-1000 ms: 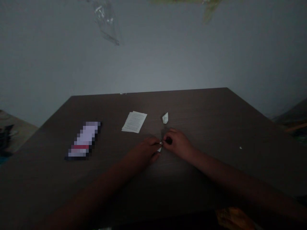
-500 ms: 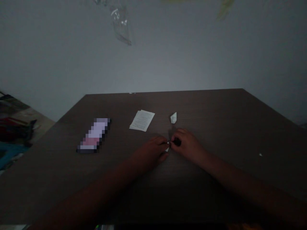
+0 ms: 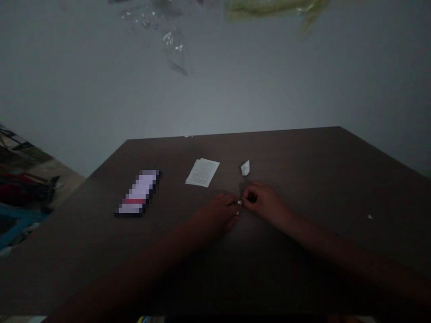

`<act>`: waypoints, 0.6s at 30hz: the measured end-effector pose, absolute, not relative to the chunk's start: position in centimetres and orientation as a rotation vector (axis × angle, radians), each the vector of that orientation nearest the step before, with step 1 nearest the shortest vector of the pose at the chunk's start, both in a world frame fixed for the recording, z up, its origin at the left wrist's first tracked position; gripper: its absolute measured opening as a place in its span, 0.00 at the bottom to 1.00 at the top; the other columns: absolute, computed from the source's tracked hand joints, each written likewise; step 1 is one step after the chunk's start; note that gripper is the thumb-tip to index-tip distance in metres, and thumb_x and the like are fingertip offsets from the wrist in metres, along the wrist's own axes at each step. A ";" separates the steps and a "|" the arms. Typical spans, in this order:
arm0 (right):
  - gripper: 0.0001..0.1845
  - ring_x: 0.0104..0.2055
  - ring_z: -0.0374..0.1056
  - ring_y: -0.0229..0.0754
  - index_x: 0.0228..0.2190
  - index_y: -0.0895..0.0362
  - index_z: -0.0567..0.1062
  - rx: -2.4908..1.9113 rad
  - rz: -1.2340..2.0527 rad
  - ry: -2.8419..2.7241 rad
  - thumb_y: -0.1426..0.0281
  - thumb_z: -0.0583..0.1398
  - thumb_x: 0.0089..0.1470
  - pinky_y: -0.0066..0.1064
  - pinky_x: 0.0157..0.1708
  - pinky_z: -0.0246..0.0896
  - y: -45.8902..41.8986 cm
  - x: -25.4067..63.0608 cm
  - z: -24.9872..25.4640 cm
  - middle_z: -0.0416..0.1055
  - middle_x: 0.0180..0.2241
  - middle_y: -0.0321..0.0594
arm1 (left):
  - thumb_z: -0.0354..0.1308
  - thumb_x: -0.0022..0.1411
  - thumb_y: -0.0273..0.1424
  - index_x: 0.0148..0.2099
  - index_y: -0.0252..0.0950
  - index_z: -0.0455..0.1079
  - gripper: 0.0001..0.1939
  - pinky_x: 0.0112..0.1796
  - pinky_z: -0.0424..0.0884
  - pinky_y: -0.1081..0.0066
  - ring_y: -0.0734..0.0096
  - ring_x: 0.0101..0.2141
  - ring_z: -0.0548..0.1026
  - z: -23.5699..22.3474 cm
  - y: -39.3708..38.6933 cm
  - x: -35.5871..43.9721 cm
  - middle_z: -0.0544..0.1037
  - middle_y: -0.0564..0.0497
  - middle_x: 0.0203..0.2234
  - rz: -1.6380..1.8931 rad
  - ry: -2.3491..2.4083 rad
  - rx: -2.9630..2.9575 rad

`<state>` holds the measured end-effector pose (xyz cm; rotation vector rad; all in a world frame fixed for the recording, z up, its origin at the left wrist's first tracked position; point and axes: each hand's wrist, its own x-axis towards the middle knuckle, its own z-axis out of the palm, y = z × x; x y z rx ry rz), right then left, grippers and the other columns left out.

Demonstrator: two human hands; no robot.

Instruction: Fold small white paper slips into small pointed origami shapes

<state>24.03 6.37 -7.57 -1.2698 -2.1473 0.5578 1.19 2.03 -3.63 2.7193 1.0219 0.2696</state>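
My left hand (image 3: 218, 214) is closed on a small piece of white paper (image 3: 239, 202), which shows only in slivers at the fingertips. Close on its right, my right hand (image 3: 262, 199) has thumb and forefinger pinched at the paper's edge, with a round gap behind them. Most of the paper is hidden by the fingers, so its shape cannot be made out. Just beyond my right hand a folded white paper piece (image 3: 245, 168) rests on the table. A small stack of printed paper sheets (image 3: 202, 172) lies farther to the left.
A phone (image 3: 138, 193) with a blurred screen lies left on the dark wooden table (image 3: 303, 157). A white scrap (image 3: 370, 216) is at the right. Behind the table rises a wall with clear plastic (image 3: 175, 51) on it. Red and blue items stand off the left side.
The camera view has tilted up slightly, so the table sits lower in the picture. Both hands stay together at the paper, with the right fingers shifting slightly at its edge.
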 end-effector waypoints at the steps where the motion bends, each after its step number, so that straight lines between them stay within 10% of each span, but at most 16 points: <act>1: 0.11 0.39 0.73 0.47 0.29 0.51 0.77 -1.284 0.563 -2.141 0.77 0.70 0.57 0.39 0.43 0.64 6.4 23.9 -7.5 0.75 0.33 0.38 | 0.61 0.78 0.23 0.59 0.33 0.79 0.12 0.62 0.79 0.52 0.52 0.58 0.80 -3.7 2.1 1.1 0.82 0.41 0.55 0.273 1.020 2.710; 18: 0.04 0.45 0.76 0.50 0.37 0.53 0.83 -1.162 0.563 -2.185 0.74 0.69 0.64 0.42 0.49 0.67 6.4 24.7 -7.6 0.79 0.38 0.41 | 0.67 0.71 0.26 0.62 0.37 0.80 0.19 0.62 0.76 0.51 0.47 0.58 0.80 -5.8 3.1 0.7 0.83 0.41 0.56 0.590 1.149 2.568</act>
